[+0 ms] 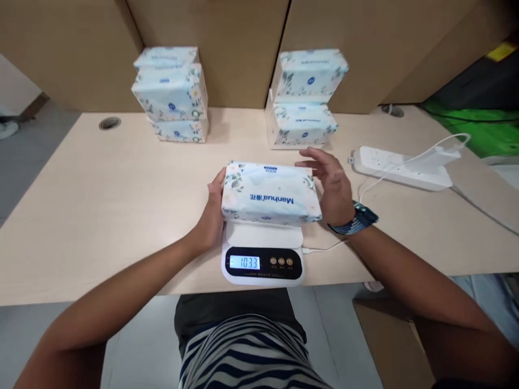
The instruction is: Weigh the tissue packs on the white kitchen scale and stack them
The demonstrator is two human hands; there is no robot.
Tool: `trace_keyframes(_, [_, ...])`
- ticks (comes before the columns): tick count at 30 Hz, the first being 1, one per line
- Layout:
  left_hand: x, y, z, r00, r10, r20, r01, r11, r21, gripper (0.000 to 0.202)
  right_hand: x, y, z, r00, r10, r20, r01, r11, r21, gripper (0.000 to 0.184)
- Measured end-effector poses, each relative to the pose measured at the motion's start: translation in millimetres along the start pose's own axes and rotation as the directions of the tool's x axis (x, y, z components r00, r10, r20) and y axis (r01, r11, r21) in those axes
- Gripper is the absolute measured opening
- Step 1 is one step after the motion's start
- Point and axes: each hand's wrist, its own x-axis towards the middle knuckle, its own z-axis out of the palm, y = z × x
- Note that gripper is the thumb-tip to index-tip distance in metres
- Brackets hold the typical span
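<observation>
A soft tissue pack [270, 193] with a floral print and blue "Manhua" lettering lies flat on a white digital scale [263, 254] at the table's near edge. The scale's lit display reads 1033. My left hand [213, 208] presses against the pack's left end, fingers curled around its edge. My right hand [332, 183] hovers at the pack's right end with fingers spread and apart, just off the wrapper. A striped band sits on my right wrist.
Two stacks of the same tissue packs stand at the back, one left [171, 94] and one right [304, 97], against cardboard boxes [227, 43]. A white power strip [399, 168] with cables lies at the right. A brown box [393, 346] is on the floor.
</observation>
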Motion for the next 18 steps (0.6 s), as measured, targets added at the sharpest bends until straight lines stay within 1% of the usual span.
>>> trace_keyframes(2, [-4.5, -1.7, -0.7, 0.999, -0.014, 0.047, 0.014, 1.000, -0.008, 0.091, -7.8, -7.4, -11.7, 0.992, -0.085, 0.092, 0.098, 0.986, -0.139, 0.092])
trace_keyframes(3, [-5.6, -2.3, -2.1, 0.998, -0.025, 0.061, 0.025, 1.000, -0.010, 0.092, -8.2, -10.7, -17.7, 0.980, -0.126, 0.153, 0.157, 0.963, -0.217, 0.096])
trace_keyframes(5, [-5.6, -3.0, -5.5, 0.996, -0.039, 0.078, 0.040, 0.999, -0.014, 0.093, -2.5, -13.8, -27.4, 0.946, -0.175, 0.274, 0.271, 0.889, -0.369, 0.101])
trace_keyframes(6, [-4.5, -3.3, -7.1, 0.996, -0.033, 0.081, 0.035, 0.999, -0.013, 0.093, 3.1, -12.9, -31.0, 0.934, -0.166, 0.316, 0.299, 0.845, -0.443, 0.099])
trace_keyframes(7, [-3.1, -3.5, -8.4, 0.997, -0.020, 0.080, 0.021, 1.000, -0.009, 0.093, 9.9, -10.5, -34.0, 0.934, -0.139, 0.328, 0.300, 0.804, -0.514, 0.093])
trace_keyframes(9, [0.4, -3.6, -10.6, 0.998, 0.015, 0.064, -0.015, 1.000, 0.008, 0.089, 24.2, -1.8, -37.9, 0.955, -0.067, 0.290, 0.245, 0.733, -0.635, 0.075])
trace_keyframes(11, [3.1, -3.3, -12.2, 0.998, 0.041, 0.040, -0.042, 0.999, 0.025, 0.085, 35.0, 10.1, -38.3, 0.967, 0.000, 0.256, 0.187, 0.684, -0.705, 0.063])
trace_keyframes(12, [3.8, -3.1, -12.8, 0.998, 0.044, 0.034, -0.045, 0.998, 0.032, 0.084, 37.8, 16.4, -36.6, 0.963, 0.038, 0.267, 0.172, 0.676, -0.716, 0.061])
trace_keyframes(13, [4.0, -2.8, -13.4, 0.999, 0.044, 0.028, -0.045, 0.998, 0.036, 0.083, 39.0, 22.7, -33.6, 0.952, 0.084, 0.295, 0.162, 0.678, -0.717, 0.060])
trace_keyframes(16, [3.2, -2.8, -14.7, 0.999, 0.037, 0.020, -0.038, 0.998, 0.049, 0.082, 35.2, 39.0, -20.7, 0.899, 0.214, 0.381, 0.132, 0.697, -0.705, 0.061])
trace_keyframes(18, [2.4, -3.6, -15.0, 0.999, 0.046, 0.009, -0.046, 0.997, 0.062, 0.081, 31.2, 45.6, -14.0, 0.878, 0.244, 0.412, 0.133, 0.702, -0.699, 0.061])
